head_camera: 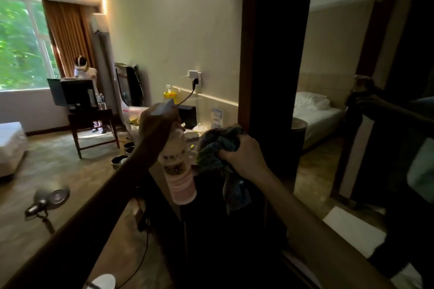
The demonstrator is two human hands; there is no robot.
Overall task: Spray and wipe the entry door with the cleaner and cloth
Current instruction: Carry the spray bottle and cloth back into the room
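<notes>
Spray bottle (179,166) in curled grip of left hand (157,126), crumpled cloth (212,149) in fist of right hand (244,155).

The spray bottle (179,166) in the near middle is smooth, pale plastic with a faint sheen. Just right of it, the cloth (216,150) is soft, nubby fabric. The upright frame (265,54) further right is dark, polished wood. Far left, the curtain (68,35) is matt brown cloth. Near left, a fitting (47,199) is shiny metal.

Floor (58,166) – wooden table (89,116) and round bins (119,159) stand on it.
</notes>
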